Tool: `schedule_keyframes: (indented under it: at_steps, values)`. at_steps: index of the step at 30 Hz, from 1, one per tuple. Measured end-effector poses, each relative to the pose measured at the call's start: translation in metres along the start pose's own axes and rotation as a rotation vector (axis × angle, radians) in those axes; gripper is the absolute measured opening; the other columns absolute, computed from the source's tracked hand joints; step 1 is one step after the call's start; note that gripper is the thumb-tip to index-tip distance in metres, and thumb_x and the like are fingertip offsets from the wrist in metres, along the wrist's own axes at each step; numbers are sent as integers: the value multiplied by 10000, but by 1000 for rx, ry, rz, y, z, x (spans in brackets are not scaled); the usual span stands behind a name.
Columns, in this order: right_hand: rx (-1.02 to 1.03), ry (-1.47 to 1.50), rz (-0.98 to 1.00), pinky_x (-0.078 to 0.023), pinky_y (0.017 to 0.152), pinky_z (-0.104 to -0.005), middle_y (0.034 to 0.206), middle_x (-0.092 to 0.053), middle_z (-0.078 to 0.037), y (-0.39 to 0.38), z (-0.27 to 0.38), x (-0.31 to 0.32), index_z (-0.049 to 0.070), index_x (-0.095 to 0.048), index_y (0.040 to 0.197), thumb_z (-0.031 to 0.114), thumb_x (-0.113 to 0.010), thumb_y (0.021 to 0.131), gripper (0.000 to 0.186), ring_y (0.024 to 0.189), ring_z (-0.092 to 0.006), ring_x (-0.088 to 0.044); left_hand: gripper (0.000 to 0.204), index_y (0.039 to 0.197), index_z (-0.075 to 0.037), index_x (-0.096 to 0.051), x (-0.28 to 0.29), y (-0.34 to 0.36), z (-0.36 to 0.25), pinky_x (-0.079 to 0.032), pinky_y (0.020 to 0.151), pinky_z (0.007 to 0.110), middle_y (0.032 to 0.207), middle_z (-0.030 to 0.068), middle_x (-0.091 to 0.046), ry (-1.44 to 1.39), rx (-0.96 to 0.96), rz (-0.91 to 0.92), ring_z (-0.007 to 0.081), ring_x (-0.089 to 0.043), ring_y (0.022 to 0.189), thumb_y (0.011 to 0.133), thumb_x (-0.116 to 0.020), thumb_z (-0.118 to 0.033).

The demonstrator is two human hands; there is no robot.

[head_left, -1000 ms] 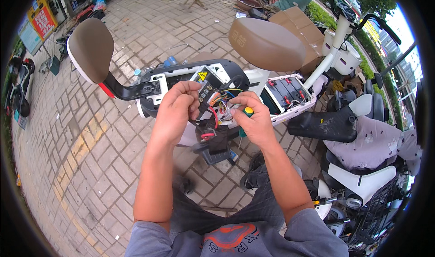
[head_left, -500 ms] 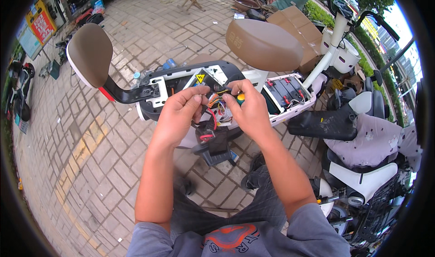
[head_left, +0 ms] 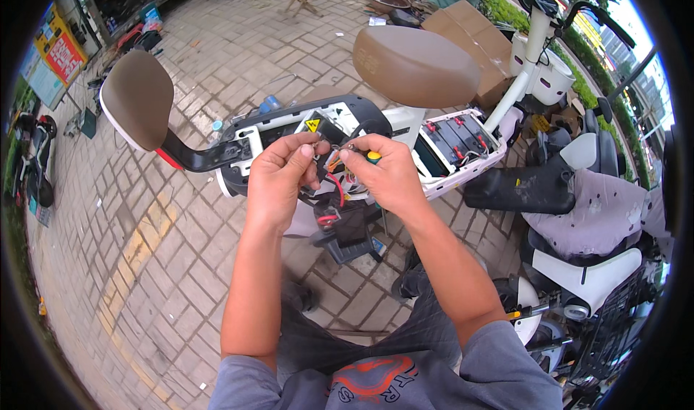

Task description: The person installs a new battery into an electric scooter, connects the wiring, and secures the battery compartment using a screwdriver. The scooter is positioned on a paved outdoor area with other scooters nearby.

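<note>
Electric scooter [head_left: 518, 99] opened up: batteries [head_left: 447, 140] exposed, two o'clock from right hand [head_left: 390, 175], which grips yellow-green screwdriver [head_left: 373, 157]; wires [head_left: 334, 164] between hands, not yet covered; left hand [head_left: 277, 173] pinched (on what, cannot tell).

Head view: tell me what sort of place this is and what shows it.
Probably an outdoor roadside repair spot for electric scooters: a white scooter stands with its batteries exposed on brick paving, and another two-wheeler is close by at right.
</note>
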State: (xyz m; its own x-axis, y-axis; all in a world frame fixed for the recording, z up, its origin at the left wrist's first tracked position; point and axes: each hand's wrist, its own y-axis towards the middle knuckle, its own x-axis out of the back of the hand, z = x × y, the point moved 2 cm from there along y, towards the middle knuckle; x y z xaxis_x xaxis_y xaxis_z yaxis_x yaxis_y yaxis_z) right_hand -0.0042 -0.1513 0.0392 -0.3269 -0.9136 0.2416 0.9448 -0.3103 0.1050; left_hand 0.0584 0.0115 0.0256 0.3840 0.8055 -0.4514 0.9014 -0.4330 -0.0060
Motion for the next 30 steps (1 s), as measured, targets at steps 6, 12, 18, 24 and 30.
schedule_keyframes:
  at_steps: [6, 12, 18, 24, 30]
  values:
    - [-48, 23, 15, -509, 671, -292, 816, -722, -127, 1, 6, -1, -77, -692, 969, 172, -694, 854, 274, 724, -146, -654, 201, 1106, 8, -679, -8, -3, 3, -458, 541, 218, 912, 55, -692, 317, -113, -48, 55, -503, 609, 950, -625, -107]
    - [-18, -29, 21, -509, 665, -308, 807, -718, -149, 4, 0, -2, -68, -701, 947, 203, -696, 835, 293, 713, -159, -661, 207, 1100, 2, -693, -11, -3, 6, -440, 539, 201, 858, 16, -679, 497, -203, -55, 35, -510, 622, 908, -676, -73]
    - [15, -102, 79, -509, 676, -323, 804, -711, -165, 5, 1, -1, -63, -700, 949, 196, -694, 830, 286, 720, -180, -664, 207, 1086, -5, -701, -13, -4, 2, -449, 567, 208, 842, 13, -677, 564, -154, -61, 44, -535, 649, 888, -693, -63]
    - [45, -77, 180, -511, 693, -339, 809, -706, -174, 9, 1, 3, -64, -698, 948, 188, -694, 835, 277, 734, -217, -669, 171, 1026, 8, -702, -14, -7, -7, -494, 700, 250, 866, 57, -668, 853, -428, -25, 120, -611, 754, 858, -693, -21]
    - [-65, -147, 155, -506, 660, -347, 769, -697, -176, 11, 0, 0, -60, -701, 914, 188, -682, 845, 259, 699, -241, -671, 113, 960, 14, -696, -17, -9, -7, -492, 669, 261, 833, 74, -662, 904, -458, -44, 132, -610, 715, 851, -696, -16]
